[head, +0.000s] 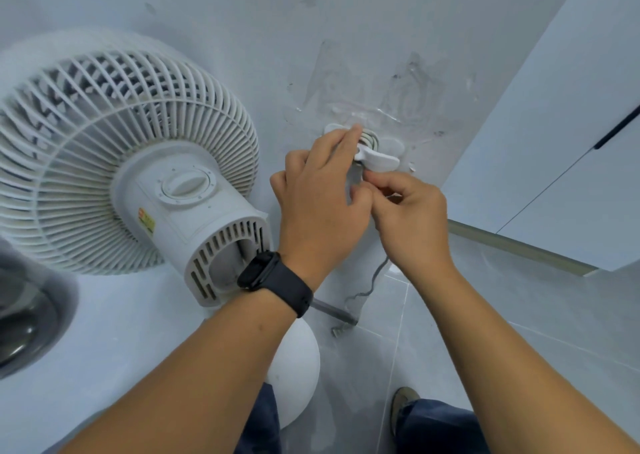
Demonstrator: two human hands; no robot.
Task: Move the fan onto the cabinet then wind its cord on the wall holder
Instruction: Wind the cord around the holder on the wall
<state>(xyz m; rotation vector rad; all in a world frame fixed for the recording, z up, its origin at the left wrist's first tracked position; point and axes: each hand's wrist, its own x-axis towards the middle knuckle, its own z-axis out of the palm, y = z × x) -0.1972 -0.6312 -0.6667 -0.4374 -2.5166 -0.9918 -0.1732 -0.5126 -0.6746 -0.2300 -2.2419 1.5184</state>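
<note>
A white fan [131,162] stands on the pale cabinet top [114,332] at the left, its motor housing and dial facing me. On the wall to its right is a white cord holder [379,157] with several turns of grey cord wound around it. My left hand [322,204], with a black watch on the wrist, presses its fingers on the coils at the holder's left side. My right hand [412,221] pinches the cord just under the holder. The loose end of the cord [372,282] hangs down the wall, and its plug [337,330] dangles near the floor.
A tall white cupboard [571,134] with a black handle stands at the right. A dark rounded object [24,322] sits on the cabinet's left edge. Below are the grey tiled floor [519,349], my trousers and a shoe [401,401]. Tape residue marks the wall above the holder.
</note>
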